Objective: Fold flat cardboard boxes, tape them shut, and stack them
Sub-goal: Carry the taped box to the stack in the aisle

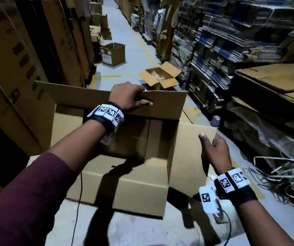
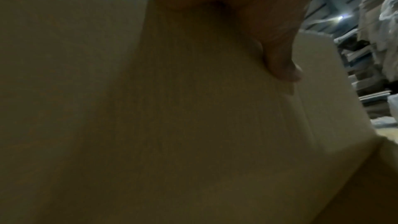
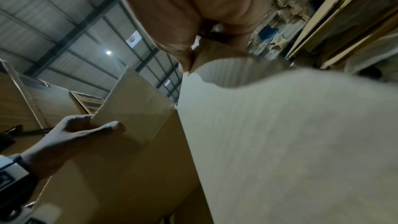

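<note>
A large brown cardboard box [image 1: 139, 185] stands open on the floor in front of me, its flaps raised. My left hand [image 1: 127, 97] grips the top edge of the far flap [image 1: 167, 105], fingers curled over it and thumb on the near face. The left wrist view shows that thumb [image 2: 280, 60] pressed on cardboard [image 2: 150, 108]. My right hand [image 1: 213, 148] holds the right side flap [image 1: 187, 157], thumb on its inner face and fingers behind it. In the right wrist view my right hand [image 3: 193, 40] pinches that flap [image 3: 290, 142], and the left hand [image 3: 86, 129] grips the far flap [image 3: 133, 98].
An aisle runs ahead with tall cartons [image 1: 15, 68] on the left and racks of bundled flat cardboard [image 1: 240, 41] on the right. Two smaller open boxes [image 1: 160, 75] [image 1: 113, 53] stand on the floor beyond. Loose strapping [image 1: 275, 174] lies at the right.
</note>
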